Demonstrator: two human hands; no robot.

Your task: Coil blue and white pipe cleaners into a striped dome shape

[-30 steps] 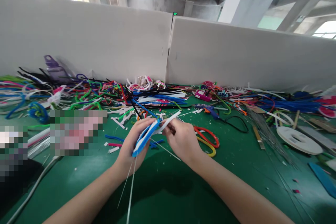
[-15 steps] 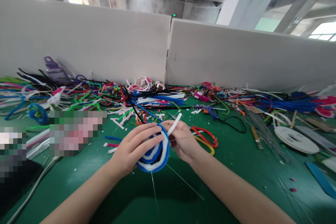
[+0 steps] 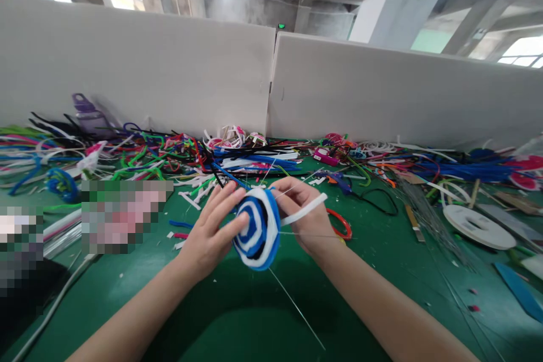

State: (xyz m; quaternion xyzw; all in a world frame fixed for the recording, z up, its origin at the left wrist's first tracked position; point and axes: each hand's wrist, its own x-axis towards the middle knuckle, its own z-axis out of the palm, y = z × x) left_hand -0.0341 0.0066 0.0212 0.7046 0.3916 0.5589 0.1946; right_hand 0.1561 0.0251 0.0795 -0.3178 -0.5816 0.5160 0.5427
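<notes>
A round coil of blue and white pipe cleaners (image 3: 271, 243) is held above the table between my two hands, its striped spiral tilted to face left. My left hand (image 3: 210, 237) has its thumb on the middle of the spiral and its other fingers at the far upper edge. On the coil's right rim my right hand (image 3: 316, 232) is closed, its fingertips partly hidden behind the rim. A loose white pipe cleaner end (image 3: 307, 209) sticks out across the right hand. Thin stiff wires (image 3: 297, 308) radiate from the coil.
Orange-handled scissors (image 3: 344, 225) lie partly behind my right hand. Heaps of pipe cleaners (image 3: 254, 158) line the white partition (image 3: 169, 68). To the right are loose wires (image 3: 428, 223), a white spool (image 3: 479, 226) and a snap-off knife (image 3: 414, 223). A purple bottle (image 3: 91, 116) stands back left.
The coil has turned its face left and shifted slightly right. My left fingers have moved off its face, leaving the thumb at the centre. The white end now points further right.
</notes>
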